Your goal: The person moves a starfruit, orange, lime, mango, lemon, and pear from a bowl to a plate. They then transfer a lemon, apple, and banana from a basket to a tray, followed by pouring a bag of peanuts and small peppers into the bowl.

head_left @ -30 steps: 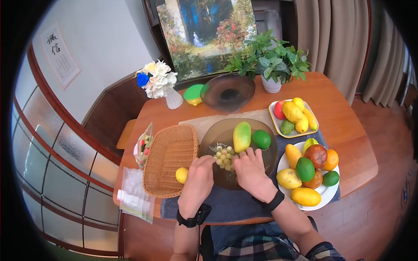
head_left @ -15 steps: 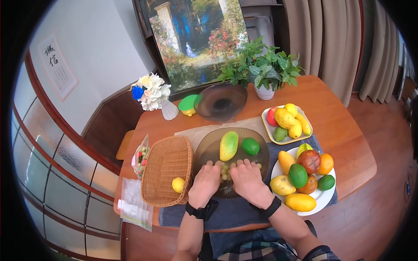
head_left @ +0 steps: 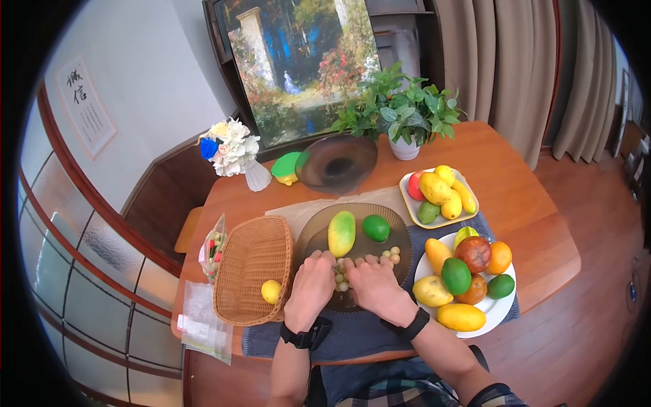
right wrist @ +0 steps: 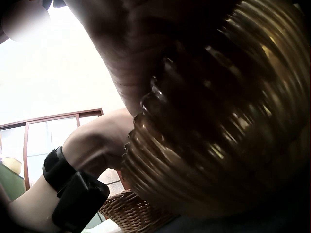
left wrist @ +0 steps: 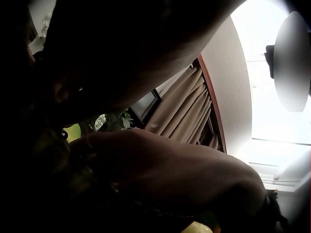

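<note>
A bunch of pale green grapes (head_left: 341,281) lies in a brown ribbed glass plate (head_left: 407,261). My left hand (head_left: 310,288) grips the bunch from the left with bent fingers. From the other side my right hand (head_left: 376,288) holds it, its fingers curled down over the grapes. A few more grapes (head_left: 392,256) show beyond the right fingers. Farther back in the plate are a green-yellow mango (head_left: 341,234) and a dark green lime-like fruit (head_left: 376,228). Fingertips are largely hidden by the backs of the hands; the left wrist view is very dark.
Left of the plate stands a wicker basket (head_left: 252,247) with a lemon (head_left: 271,292) inside. A white plate (head_left: 505,308) heaped with fruit is at the right, a smaller fruit tray (head_left: 411,210) behind it. Clear plastic bags (head_left: 207,319) lie at the left edge.
In the head view everything has shifted left and the plate slightly lower. Both hands have drawn closer together over the grapes, and some grapes now show to the right of the right hand.
</note>
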The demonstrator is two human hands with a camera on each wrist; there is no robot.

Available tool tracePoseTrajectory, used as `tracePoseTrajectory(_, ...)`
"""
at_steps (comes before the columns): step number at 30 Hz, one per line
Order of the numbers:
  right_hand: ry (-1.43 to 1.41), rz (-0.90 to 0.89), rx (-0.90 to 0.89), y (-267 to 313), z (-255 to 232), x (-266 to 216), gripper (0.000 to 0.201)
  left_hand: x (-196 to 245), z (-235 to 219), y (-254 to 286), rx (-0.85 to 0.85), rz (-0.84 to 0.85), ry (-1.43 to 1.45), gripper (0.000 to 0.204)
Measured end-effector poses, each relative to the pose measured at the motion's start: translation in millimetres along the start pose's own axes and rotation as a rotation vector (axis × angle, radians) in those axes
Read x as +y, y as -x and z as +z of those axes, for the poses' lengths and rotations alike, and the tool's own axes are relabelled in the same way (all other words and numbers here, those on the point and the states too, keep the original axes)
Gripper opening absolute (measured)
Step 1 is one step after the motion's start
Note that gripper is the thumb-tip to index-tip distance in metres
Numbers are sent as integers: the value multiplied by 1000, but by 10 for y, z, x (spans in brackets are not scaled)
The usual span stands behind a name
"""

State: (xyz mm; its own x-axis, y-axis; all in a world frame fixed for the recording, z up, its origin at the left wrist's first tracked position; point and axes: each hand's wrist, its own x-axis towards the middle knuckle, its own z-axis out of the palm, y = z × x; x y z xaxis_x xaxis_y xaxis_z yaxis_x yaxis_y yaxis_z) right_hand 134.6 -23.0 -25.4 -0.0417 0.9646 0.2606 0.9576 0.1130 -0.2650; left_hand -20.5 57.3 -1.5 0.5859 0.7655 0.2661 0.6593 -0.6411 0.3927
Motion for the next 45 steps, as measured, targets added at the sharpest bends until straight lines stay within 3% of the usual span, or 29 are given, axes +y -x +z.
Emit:
tracePoseTrajectory(12,41,20,-3,-11,18,32,32,7,-119,37,135,24,142,8)
tracePoseTrajectory(15,37,32,-18,-3,20,31,31,-42,-105,56,62,9,135,11)
tracePoseTrajectory(18,35,-29,90,14,55,41,18,-60,-31,65,-45,-33,84,21)
tracePoseTrajectory(20,-3,-18,103,4,55,48,19,16,-44,54,-165,-128,-73,28)
tracePoseTrajectory(23,-66,28,67,-25,31,49,21,56,-45,34,-163,-124,-111,27)
tracePoseTrajectory(27,-172,15,90,-48,-61,56,33,11,1,38,-55,-83,-102,21)
tracePoseTrajectory(29,-44,-46,218,-17,-142,31,37,11,-10,59,49,-31,-104,16)
tracePoseTrajectory(33,103,24,236,72,-101,9,39,113,-90,80,129,30,-210,11)
tracePoseTrajectory(35,194,152,10,70,-108,4,44,153,-123,87,170,31,-214,10)
tracePoseTrajectory(36,194,154,14,52,-123,12,44,143,-114,86,171,36,-215,10)
tracePoseTrajectory(38,-41,186,-187,14,-158,27,39,104,-87,100,186,29,-223,10)
tracePoseTrajectory(41,-59,173,-231,-12,-175,24,30,92,-66,113,198,31,-217,8)
tracePoseTrajectory(42,-59,176,-226,-4,-148,35,30,84,-55,126,199,36,-218,8)
tracePoseTrajectory(44,-48,23,14,24,-50,71,32,66,-35,155,193,54,-281,6)
tracePoseTrajectory(45,-45,26,17,13,-38,85,32,69,-34,159,195,59,-280,6)
